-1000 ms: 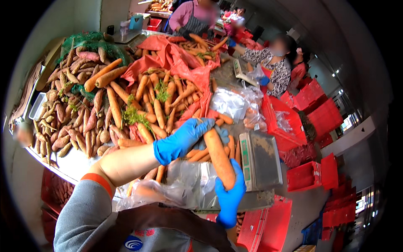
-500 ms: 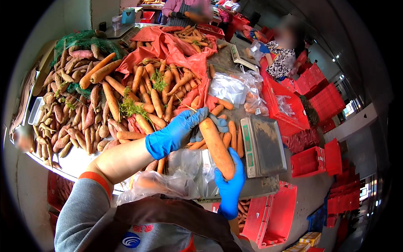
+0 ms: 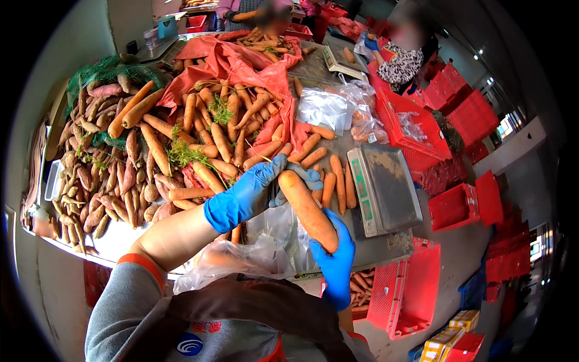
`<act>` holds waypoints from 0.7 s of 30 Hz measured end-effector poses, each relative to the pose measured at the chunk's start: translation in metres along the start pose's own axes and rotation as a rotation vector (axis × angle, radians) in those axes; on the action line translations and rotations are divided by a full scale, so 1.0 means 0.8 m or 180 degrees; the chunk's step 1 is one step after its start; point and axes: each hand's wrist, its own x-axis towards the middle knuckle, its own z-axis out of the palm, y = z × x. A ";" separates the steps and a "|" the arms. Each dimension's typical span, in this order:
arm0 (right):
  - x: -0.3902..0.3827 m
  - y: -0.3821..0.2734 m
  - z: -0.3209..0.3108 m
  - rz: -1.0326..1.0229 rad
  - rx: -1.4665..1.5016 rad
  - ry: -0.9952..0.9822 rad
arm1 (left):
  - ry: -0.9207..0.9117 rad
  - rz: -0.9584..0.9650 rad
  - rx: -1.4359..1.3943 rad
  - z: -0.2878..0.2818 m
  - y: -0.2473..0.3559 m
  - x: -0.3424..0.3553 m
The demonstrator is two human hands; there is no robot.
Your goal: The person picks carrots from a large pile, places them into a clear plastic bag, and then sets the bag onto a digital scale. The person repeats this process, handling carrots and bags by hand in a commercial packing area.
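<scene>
Thick, blunt orange carrot (image 3: 309, 211), probably stiff and heavy, suits holding by both ends, blue-gloved right hand (image 3: 335, 252) gripping the lower, grubby blue-gloved left hand (image 3: 259, 184) curled round the upper.

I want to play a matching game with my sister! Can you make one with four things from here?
1. Long, thick orange carrot
2. Grey, flat-topped weighing scale
3. Green mesh net
4. Red plastic sheet

A. Opened out around heaped orange carrots
B. Mostly behind brown, tapered sweet potatoes
C. Between the blue-gloved left hand and right hand
D. Green panel along its left edge

Pairs: 1-C, 2-D, 3-B, 4-A
</scene>
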 end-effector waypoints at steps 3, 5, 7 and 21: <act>-0.006 0.006 0.000 0.0116 -0.0137 -0.0053 | -0.0171 -0.0018 0.0406 0.009 0.001 -0.002; -0.008 0.013 0.001 0.0185 -0.0134 -0.0131 | -0.0277 0.0139 0.0400 0.008 -0.011 0.002; -0.012 0.028 0.002 0.0292 0.0005 -0.0168 | -0.0214 0.0047 0.0794 -0.001 -0.019 0.002; -0.216 0.160 -0.118 0.2751 0.1628 0.0331 | 0.0330 -0.0501 0.1419 -0.097 -0.031 -0.019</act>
